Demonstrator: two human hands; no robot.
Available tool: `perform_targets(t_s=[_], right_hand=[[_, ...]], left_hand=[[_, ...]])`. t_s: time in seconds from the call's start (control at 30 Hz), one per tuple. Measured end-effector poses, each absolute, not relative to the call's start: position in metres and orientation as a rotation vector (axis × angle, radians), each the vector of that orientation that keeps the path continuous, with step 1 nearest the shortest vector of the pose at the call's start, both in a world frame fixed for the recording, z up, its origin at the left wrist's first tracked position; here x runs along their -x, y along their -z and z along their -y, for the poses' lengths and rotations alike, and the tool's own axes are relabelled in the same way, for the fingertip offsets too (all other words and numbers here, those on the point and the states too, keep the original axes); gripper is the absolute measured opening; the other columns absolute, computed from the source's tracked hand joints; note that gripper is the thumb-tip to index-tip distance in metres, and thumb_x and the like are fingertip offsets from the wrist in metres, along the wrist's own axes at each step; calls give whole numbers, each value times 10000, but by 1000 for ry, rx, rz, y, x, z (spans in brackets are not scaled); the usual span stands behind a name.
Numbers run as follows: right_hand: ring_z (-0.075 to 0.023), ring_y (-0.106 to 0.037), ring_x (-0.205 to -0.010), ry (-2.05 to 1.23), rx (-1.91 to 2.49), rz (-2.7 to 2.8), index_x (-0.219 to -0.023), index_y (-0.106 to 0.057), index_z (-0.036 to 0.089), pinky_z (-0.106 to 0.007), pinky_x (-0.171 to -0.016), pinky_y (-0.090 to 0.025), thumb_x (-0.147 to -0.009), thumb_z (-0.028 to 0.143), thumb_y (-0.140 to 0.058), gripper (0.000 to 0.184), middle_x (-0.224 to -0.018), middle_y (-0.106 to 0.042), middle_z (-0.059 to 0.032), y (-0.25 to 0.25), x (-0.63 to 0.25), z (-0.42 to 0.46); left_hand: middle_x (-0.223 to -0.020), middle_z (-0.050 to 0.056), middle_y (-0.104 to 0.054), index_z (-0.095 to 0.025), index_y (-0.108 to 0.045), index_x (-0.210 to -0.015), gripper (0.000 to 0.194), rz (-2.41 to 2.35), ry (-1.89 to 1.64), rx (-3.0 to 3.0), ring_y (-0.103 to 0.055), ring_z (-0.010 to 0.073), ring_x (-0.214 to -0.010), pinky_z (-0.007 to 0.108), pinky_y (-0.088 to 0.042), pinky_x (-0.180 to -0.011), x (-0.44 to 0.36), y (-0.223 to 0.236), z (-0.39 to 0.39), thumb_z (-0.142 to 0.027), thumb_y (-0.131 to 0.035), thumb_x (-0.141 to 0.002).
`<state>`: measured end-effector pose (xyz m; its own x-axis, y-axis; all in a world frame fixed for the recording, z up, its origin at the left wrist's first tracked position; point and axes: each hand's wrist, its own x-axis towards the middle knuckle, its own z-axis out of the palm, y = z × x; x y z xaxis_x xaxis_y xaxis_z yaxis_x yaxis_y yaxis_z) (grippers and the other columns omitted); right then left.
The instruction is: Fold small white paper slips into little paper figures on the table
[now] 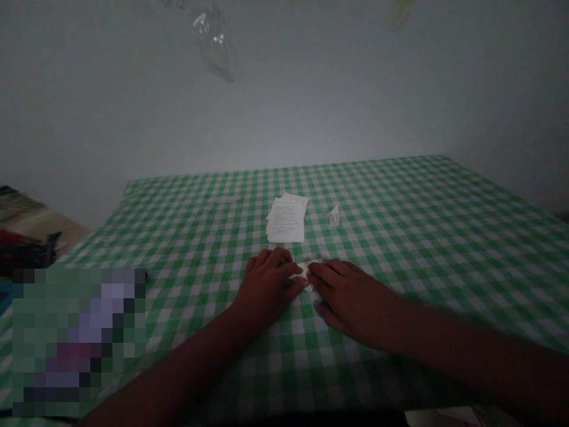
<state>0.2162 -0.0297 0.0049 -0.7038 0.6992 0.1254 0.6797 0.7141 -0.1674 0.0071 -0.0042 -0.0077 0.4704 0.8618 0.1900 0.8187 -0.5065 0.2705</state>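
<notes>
A small piece of white paper (306, 271), perhaps folded, lies on the checked tablecloth under my fingers. My left hand (269, 281) has its thumb and index finger closed at the paper's left side, with the other fingers curled. From the right, my right hand (344, 290) lays its fingers over the paper, and its thumb rests apart on the cloth. Much of the paper is hidden by both hands. Just beyond them sits a loose stack of small printed sheets (287, 220). A small crumpled, whitish, see-through thing (334, 216) lies right of the stack.
A green and white checked tablecloth (400, 237) covers the table, whose far edge meets a pale wall (311, 107). A blurred-out, pixelated object (84, 332) lies at the left front. Dark and coloured items (26, 246) stand beyond the left edge. The light is dim.
</notes>
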Motion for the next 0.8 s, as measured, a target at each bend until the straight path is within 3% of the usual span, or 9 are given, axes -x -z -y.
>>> perform_targets(t_s=[0.13,0.33,0.53,0.8], right_hand=[[-262,-551,-1059,-253,1066,2712,-1150,-646,148,-465,-964,-461,-947,222,-479,273,-1221,-613,-129,-7,-217,18],[-220,-577,-966,-321,1025,2686,-992,-709,167,-407,-906,-454,-970,205,-502,212,-1076,-667,-84,-5,-215,4],[-225,-571,-970,-334,1067,2614,-998,-716,182,-404,-897,-438,-928,296,-603,175,-1047,-671,-76,2,-212,3],[-217,-559,-986,-438,1053,2531,-1030,-685,189,-393,-917,-414,-894,279,-648,167,-1021,-656,-62,3,-213,0]], left_hand=[[-1136,19,-591,-286,-700,-1014,178,-1474,-450,-2569,-513,244,-1051,428,-403,-899,-8,6,4,-383,-674,-867],[-1135,14,-595,-286,-699,-997,164,-1488,-460,-2552,-513,241,-1049,425,-398,-891,-8,7,3,-370,-690,-857],[-1127,10,-600,-286,-699,-991,151,-1491,-471,-2552,-512,235,-1035,411,-397,-883,-8,9,3,-343,-698,-851],[-1121,5,-598,-291,-696,-986,149,-1490,-483,-2544,-513,233,-1039,405,-391,-870,-8,8,3,-344,-705,-847]])
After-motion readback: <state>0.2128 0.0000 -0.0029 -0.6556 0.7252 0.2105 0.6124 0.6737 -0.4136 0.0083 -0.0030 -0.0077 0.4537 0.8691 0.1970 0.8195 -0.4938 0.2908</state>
